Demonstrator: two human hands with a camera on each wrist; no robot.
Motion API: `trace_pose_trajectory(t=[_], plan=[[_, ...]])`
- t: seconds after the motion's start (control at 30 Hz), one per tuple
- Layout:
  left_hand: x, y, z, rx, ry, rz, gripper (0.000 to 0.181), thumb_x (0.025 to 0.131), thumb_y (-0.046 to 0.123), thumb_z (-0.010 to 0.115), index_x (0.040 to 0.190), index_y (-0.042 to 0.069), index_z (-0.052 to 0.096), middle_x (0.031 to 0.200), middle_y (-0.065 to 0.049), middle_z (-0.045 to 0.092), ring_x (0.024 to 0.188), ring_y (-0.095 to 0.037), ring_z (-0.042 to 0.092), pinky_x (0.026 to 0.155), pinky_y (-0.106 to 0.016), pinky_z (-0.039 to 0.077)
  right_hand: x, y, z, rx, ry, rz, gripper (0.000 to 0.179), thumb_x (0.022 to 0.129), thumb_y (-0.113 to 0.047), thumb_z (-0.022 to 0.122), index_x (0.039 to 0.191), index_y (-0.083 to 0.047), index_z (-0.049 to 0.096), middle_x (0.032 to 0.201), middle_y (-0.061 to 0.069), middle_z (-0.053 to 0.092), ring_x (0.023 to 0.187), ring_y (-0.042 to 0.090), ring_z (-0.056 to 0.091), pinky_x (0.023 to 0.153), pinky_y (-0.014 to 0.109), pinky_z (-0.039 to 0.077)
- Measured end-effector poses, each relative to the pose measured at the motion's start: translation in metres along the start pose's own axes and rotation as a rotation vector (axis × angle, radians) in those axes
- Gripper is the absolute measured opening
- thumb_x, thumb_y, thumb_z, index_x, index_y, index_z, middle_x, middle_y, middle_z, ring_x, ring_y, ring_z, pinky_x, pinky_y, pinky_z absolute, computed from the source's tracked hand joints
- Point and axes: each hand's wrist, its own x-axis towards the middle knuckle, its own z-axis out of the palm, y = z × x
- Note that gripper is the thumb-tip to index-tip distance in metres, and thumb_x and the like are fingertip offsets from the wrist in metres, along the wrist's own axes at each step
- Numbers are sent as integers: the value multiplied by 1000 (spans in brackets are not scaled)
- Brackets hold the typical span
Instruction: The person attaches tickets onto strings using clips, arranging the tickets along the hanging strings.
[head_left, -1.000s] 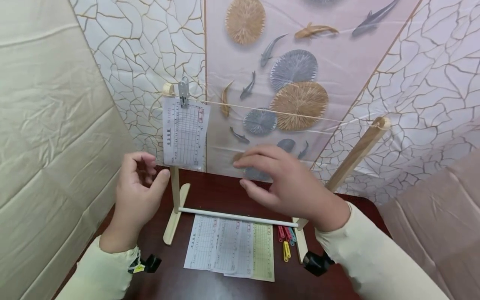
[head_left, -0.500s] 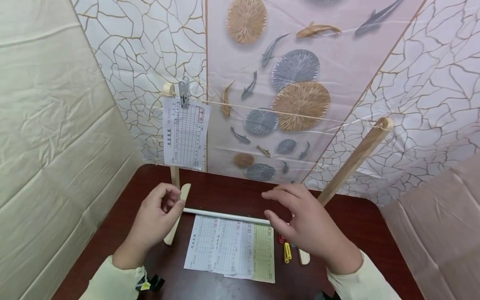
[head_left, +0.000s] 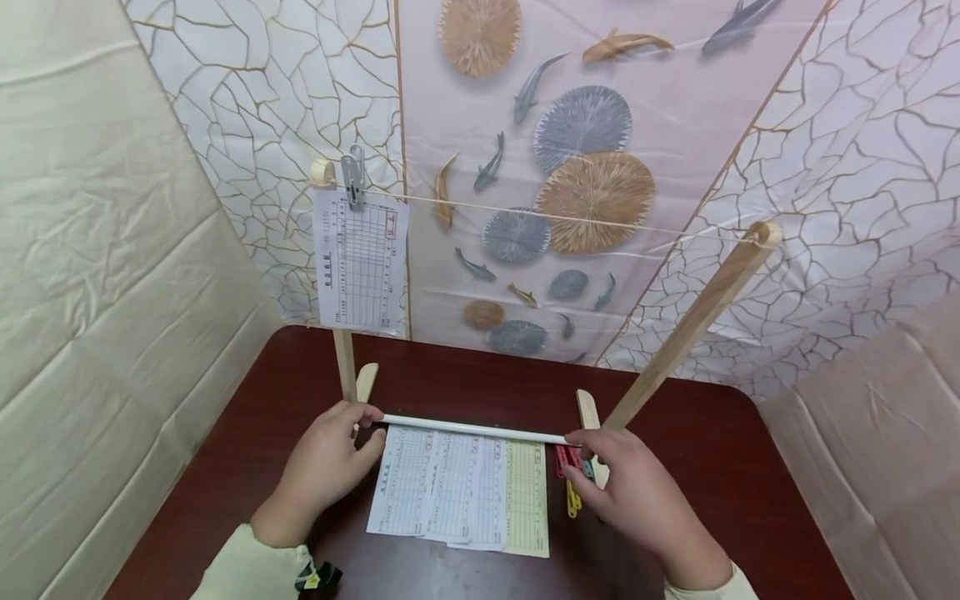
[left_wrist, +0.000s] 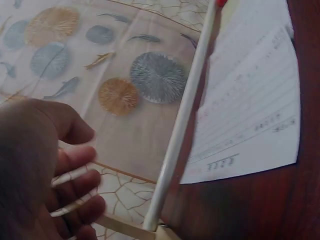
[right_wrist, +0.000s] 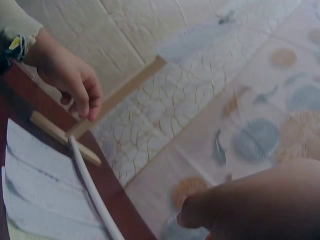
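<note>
My left hand (head_left: 330, 462) is by the left end of a white rod (head_left: 472, 430), the low crossbar of a wooden stand. In the left wrist view its loosely curled fingers hold nothing and stay apart from the rod. My right hand (head_left: 633, 492) is over the rod's right end, thumb and forefinger spread, overlapping a small pile of red, blue and yellow clothespins (head_left: 573, 498). Between the hands, several printed slips (head_left: 401, 492) lie overlapped on the table, the rightmost yellow-green (head_left: 527, 500). One printed slip (head_left: 360, 267) hangs from the string, under a grey clothespin (head_left: 352, 175).
A string (head_left: 525, 214) runs between the stand's left post (head_left: 343, 367) and its right post (head_left: 682, 333), which leans outward in this view. The dark red table (head_left: 712, 467) backs onto a patterned cloth (head_left: 570, 300). Beige cloth walls (head_left: 112, 333) flank both sides.
Both hands have come down from beside the hanging slip and the middle of the stand to the two ends of the rod. The slips, clothespins and stand stay put.
</note>
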Motion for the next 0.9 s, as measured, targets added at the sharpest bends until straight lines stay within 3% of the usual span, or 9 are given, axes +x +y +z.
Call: trace_pose_trajectory(t=[0.3,0.43,0.6,0.77,0.9], plan=[[-7,-2,27,82,-91,-103,33,101,33,79,125,10,80,106,-3,73,92,-18,64,85,-44,59,-22,18,31,27,-200,375,15,93,-21,89,94,-19,75,80,-5,64,69,9,49,64,28,44],[-10,-1,33,110,-99,-115,49,100,37,81,135,2,77,125,-16,77,110,-30,74,97,-54,62,-32,21,45,14,-231,500,22,95,-28,88,87,-19,69,76,-3,54,66,12,46,60,29,38],[-15,1,41,186,-109,-96,64,99,43,81,138,-6,74,137,-28,73,123,-46,73,107,-61,60,-41,22,56,-10,-253,583,27,98,-37,85,83,-20,70,77,-2,56,65,14,49,58,33,39],[-18,4,48,244,-112,-99,71,95,48,85,139,-6,74,130,-26,73,111,-44,71,102,-59,60,-44,22,62,-28,-268,625,29,99,-41,82,81,-22,72,82,-1,61,65,15,51,58,35,42],[-19,6,51,262,-108,-88,65,91,46,90,133,-1,78,117,-19,73,98,-38,67,95,-55,59,-45,22,64,-31,-273,654,30,98,-42,81,76,-23,71,82,-1,62,65,15,52,57,35,42]])
